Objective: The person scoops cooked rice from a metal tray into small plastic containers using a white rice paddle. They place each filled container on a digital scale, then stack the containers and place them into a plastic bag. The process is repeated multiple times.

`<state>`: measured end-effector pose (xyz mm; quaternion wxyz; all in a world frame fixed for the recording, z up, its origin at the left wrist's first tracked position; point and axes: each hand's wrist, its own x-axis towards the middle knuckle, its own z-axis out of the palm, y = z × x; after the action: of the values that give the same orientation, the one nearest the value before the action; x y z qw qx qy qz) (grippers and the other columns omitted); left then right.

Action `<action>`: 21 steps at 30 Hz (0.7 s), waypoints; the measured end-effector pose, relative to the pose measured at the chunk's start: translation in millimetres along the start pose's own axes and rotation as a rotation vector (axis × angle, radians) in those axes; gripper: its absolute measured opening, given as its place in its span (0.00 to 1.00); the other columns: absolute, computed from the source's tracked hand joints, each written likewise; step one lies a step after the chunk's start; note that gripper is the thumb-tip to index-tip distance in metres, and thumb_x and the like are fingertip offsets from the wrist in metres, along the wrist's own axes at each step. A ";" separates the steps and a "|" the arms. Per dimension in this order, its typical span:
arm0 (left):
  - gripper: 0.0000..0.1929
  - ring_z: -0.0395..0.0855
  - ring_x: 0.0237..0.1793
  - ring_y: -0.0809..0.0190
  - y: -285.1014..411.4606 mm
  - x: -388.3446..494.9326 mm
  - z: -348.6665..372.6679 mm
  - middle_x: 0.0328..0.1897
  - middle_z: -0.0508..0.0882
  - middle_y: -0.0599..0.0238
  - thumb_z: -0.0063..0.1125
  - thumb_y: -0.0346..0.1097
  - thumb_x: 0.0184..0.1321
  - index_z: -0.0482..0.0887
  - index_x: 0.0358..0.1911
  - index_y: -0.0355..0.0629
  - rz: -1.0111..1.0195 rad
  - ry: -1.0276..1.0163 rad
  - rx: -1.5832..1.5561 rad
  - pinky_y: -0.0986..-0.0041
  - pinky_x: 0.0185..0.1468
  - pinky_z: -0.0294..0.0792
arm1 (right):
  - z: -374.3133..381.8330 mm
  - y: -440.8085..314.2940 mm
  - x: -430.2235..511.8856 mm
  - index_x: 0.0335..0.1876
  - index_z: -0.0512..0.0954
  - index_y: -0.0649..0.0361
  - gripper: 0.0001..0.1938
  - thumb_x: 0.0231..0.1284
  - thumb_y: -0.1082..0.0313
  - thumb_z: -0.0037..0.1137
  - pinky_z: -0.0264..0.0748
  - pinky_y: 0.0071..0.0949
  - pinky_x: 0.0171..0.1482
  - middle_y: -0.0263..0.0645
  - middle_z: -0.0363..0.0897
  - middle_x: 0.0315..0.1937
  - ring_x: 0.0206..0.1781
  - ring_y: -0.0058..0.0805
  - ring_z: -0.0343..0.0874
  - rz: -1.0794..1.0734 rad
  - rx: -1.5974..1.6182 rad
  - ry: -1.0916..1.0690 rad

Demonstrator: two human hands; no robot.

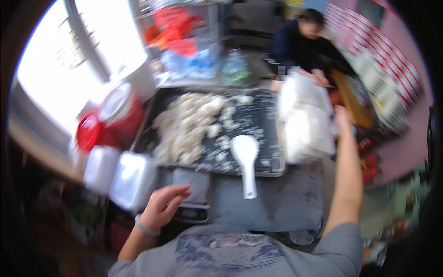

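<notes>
My left hand [164, 203] hovers with its fingers a little apart and nothing in them, by the near left side of a kitchen scale [192, 187]. My right hand [342, 117] reaches far out, just beyond the right side of white stacked containers or packs [304, 128]; blur hides its fingers and anything they may hold. A large black tray [264, 107] carries a heap of cooked white rice [188, 128], with loose grains scattered to its right. Across the tray's front rim lies a white rice paddle [245, 152], handle towards me.
Clear plastic containers [131, 176] stand left of the scale. Behind them are a red-lidded jar [89, 131] and a large red container with a pale lid [116, 102]. Another person [294, 45] sits at the back right. Red bags [176, 31] fill a rear shelf.
</notes>
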<state>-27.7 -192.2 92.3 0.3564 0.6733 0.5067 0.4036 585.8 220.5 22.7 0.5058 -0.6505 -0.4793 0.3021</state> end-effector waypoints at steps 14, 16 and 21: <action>0.35 0.71 0.67 0.43 -50.4 -68.5 -132.7 0.68 0.72 0.44 0.67 0.53 0.56 0.73 0.65 0.42 -0.422 0.560 1.082 0.56 0.68 0.64 | 63.2 -99.2 -417.7 0.49 0.81 0.65 0.10 0.65 0.74 0.55 0.77 0.17 0.39 0.37 0.79 0.40 0.40 0.19 0.78 -0.207 -0.150 -0.734; 0.37 0.68 0.69 0.44 -63.8 -68.9 -170.7 0.70 0.71 0.46 0.66 0.55 0.57 0.72 0.66 0.42 -0.535 0.675 1.216 0.57 0.71 0.62 | 85.8 -105.5 -440.3 0.47 0.81 0.67 0.10 0.62 0.76 0.56 0.76 0.18 0.40 0.38 0.80 0.41 0.40 0.19 0.78 -0.043 -0.051 -0.701; 0.42 0.71 0.68 0.47 -90.2 -75.4 -237.3 0.68 0.73 0.44 0.71 0.53 0.52 0.68 0.69 0.39 -0.678 0.560 1.027 0.61 0.71 0.63 | 122.9 -100.9 -433.5 0.54 0.78 0.64 0.18 0.59 0.68 0.61 0.77 0.30 0.42 0.41 0.79 0.41 0.39 0.37 0.81 -0.474 -0.394 -0.472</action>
<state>-290.1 -227.6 98.2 -0.0464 0.4310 0.8908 0.1365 290.6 -134.1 40.9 0.3026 -0.5188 -0.7686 0.2204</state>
